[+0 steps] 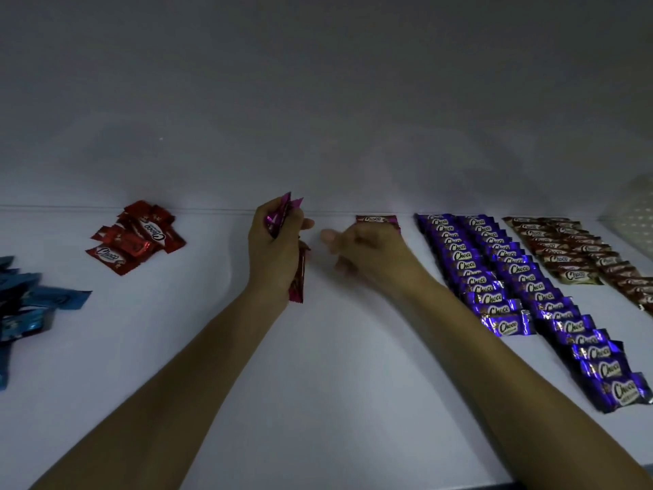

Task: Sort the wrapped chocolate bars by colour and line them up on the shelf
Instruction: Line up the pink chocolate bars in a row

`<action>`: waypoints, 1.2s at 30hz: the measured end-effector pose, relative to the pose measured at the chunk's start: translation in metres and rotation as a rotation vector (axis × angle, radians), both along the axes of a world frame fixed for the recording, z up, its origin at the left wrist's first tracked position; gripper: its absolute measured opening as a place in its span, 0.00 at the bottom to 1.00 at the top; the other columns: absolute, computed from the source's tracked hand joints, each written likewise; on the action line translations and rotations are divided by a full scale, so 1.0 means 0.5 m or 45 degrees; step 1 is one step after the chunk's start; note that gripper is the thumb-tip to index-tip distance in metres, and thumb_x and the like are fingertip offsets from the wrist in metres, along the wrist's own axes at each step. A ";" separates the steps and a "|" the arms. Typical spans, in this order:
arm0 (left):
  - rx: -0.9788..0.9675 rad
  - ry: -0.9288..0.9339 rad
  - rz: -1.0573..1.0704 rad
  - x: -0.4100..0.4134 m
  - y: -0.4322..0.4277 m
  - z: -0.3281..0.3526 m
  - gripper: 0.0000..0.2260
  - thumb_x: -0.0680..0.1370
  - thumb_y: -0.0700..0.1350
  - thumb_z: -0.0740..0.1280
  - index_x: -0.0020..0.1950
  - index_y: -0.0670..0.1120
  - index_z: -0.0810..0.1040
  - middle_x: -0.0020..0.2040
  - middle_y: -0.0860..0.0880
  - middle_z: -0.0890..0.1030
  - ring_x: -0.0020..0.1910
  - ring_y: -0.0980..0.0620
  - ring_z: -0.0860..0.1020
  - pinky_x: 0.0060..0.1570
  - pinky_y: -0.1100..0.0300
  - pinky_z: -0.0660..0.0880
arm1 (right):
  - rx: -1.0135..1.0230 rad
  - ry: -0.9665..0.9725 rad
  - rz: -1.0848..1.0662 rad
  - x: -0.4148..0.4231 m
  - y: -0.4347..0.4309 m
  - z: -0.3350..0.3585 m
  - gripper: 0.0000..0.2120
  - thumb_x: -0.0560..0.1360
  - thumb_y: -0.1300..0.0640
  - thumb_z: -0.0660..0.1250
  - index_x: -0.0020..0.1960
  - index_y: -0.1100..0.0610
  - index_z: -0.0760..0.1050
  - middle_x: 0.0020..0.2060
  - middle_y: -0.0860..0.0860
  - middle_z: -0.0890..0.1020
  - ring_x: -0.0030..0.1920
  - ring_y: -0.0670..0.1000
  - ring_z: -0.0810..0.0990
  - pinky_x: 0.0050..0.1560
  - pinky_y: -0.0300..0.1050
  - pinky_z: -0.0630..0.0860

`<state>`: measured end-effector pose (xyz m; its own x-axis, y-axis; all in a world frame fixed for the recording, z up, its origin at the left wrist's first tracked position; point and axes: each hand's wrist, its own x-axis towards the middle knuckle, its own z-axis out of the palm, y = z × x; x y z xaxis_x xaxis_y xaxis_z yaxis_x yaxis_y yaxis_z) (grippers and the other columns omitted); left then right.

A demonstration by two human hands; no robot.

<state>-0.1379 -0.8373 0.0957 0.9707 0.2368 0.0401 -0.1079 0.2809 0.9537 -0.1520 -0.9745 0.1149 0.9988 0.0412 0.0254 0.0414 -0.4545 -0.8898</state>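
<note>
White shelf [335,366], plain white back wall [318,100], dim light: left hand [274,249] grips magenta bars [281,213]; right hand [364,252] relaxed, empty, beside single magenta bar [376,221] at wall.

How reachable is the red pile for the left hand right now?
Probably yes: only bare shelf lies between the left hand and the red pile. But it grips a bunch of magenta bars, so grabbing more looks awkward.
</note>
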 end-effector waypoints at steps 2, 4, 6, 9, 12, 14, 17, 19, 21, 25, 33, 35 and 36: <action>-0.107 0.049 0.017 0.006 0.007 -0.001 0.07 0.80 0.42 0.64 0.57 0.49 0.74 0.41 0.51 0.81 0.34 0.59 0.78 0.32 0.65 0.73 | 0.066 0.038 0.197 -0.013 0.032 -0.007 0.08 0.69 0.56 0.75 0.38 0.60 0.79 0.35 0.56 0.83 0.37 0.55 0.82 0.44 0.49 0.78; -0.208 0.084 -0.011 0.010 0.014 -0.002 0.06 0.80 0.43 0.64 0.56 0.49 0.74 0.42 0.51 0.82 0.34 0.58 0.77 0.35 0.64 0.74 | 0.139 0.054 0.267 -0.014 0.047 -0.012 0.04 0.70 0.61 0.74 0.40 0.60 0.79 0.39 0.58 0.84 0.42 0.57 0.83 0.51 0.51 0.79; -0.290 0.102 -0.039 0.012 0.019 -0.002 0.06 0.80 0.43 0.64 0.57 0.49 0.74 0.43 0.50 0.82 0.33 0.58 0.78 0.36 0.61 0.77 | 0.276 0.111 0.247 -0.009 0.046 -0.012 0.04 0.71 0.66 0.72 0.40 0.59 0.79 0.38 0.58 0.83 0.41 0.56 0.82 0.52 0.52 0.79; -0.289 0.109 -0.056 0.009 0.017 0.002 0.06 0.80 0.42 0.64 0.57 0.49 0.74 0.42 0.49 0.81 0.26 0.58 0.74 0.28 0.65 0.73 | 0.413 0.144 0.172 -0.004 0.020 -0.008 0.06 0.71 0.68 0.69 0.38 0.59 0.79 0.31 0.52 0.82 0.33 0.49 0.79 0.42 0.41 0.77; -0.220 0.084 -0.076 0.006 0.012 0.002 0.06 0.80 0.42 0.63 0.57 0.48 0.74 0.41 0.49 0.81 0.23 0.59 0.69 0.22 0.68 0.66 | 0.474 0.149 0.099 0.000 -0.006 0.000 0.05 0.72 0.68 0.68 0.41 0.61 0.81 0.30 0.49 0.82 0.31 0.46 0.78 0.37 0.37 0.73; -0.179 0.072 -0.077 0.005 0.010 0.002 0.07 0.80 0.42 0.63 0.58 0.47 0.74 0.40 0.49 0.81 0.22 0.59 0.68 0.21 0.68 0.65 | 0.416 0.100 0.009 0.007 -0.021 0.005 0.05 0.73 0.69 0.68 0.47 0.64 0.81 0.31 0.48 0.83 0.31 0.43 0.77 0.34 0.33 0.73; -0.147 0.073 -0.075 0.004 0.007 0.002 0.09 0.80 0.42 0.64 0.60 0.46 0.74 0.40 0.49 0.81 0.21 0.59 0.68 0.20 0.68 0.64 | -0.284 -0.175 -0.173 0.027 -0.069 0.003 0.06 0.72 0.64 0.71 0.49 0.59 0.83 0.40 0.51 0.84 0.37 0.45 0.80 0.42 0.33 0.74; -0.080 0.055 -0.078 0.002 0.005 0.001 0.09 0.80 0.42 0.64 0.61 0.46 0.74 0.40 0.49 0.80 0.21 0.58 0.68 0.20 0.67 0.64 | -0.781 -0.248 -0.221 0.030 -0.101 0.006 0.04 0.72 0.59 0.71 0.44 0.52 0.83 0.42 0.51 0.85 0.45 0.52 0.81 0.52 0.45 0.74; -0.006 0.027 -0.094 -0.001 0.001 0.001 0.08 0.80 0.42 0.64 0.60 0.48 0.74 0.41 0.49 0.80 0.22 0.58 0.67 0.20 0.67 0.63 | -1.030 -0.261 -0.215 0.030 -0.112 0.010 0.07 0.73 0.59 0.68 0.45 0.49 0.82 0.44 0.49 0.84 0.51 0.54 0.78 0.57 0.48 0.66; 0.101 -0.024 -0.137 -0.011 -0.006 0.006 0.07 0.80 0.40 0.63 0.57 0.48 0.74 0.42 0.46 0.80 0.22 0.61 0.70 0.21 0.68 0.65 | -1.263 -0.435 -0.198 0.042 -0.097 0.012 0.08 0.74 0.57 0.67 0.49 0.47 0.82 0.48 0.51 0.81 0.54 0.55 0.73 0.54 0.48 0.60; 0.109 -0.043 -0.252 -0.017 -0.008 0.014 0.07 0.81 0.42 0.62 0.57 0.47 0.76 0.41 0.47 0.82 0.20 0.59 0.67 0.20 0.68 0.64 | -1.369 -0.495 -0.230 0.075 -0.091 -0.015 0.08 0.74 0.57 0.66 0.49 0.50 0.82 0.48 0.54 0.80 0.53 0.58 0.72 0.49 0.48 0.60; 0.075 -0.053 -0.299 -0.017 -0.006 0.014 0.06 0.81 0.42 0.61 0.55 0.49 0.76 0.39 0.49 0.83 0.20 0.58 0.67 0.19 0.67 0.63 | -1.252 -0.563 -0.277 0.073 -0.090 -0.019 0.06 0.75 0.57 0.66 0.48 0.54 0.82 0.45 0.55 0.81 0.50 0.58 0.74 0.48 0.48 0.64; 0.070 -0.060 -0.326 -0.017 -0.005 0.014 0.06 0.82 0.42 0.60 0.55 0.50 0.76 0.38 0.50 0.84 0.20 0.57 0.67 0.18 0.68 0.62 | -0.996 -0.586 -0.275 0.065 -0.083 -0.016 0.07 0.76 0.56 0.66 0.45 0.57 0.81 0.42 0.55 0.81 0.45 0.56 0.76 0.45 0.47 0.67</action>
<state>-0.1466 -0.8398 0.1025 0.9955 -0.0205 0.0928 -0.0846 0.2527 0.9638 -0.1196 -1.0158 0.1070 0.8853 0.0284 0.4641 0.1586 -0.9567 -0.2440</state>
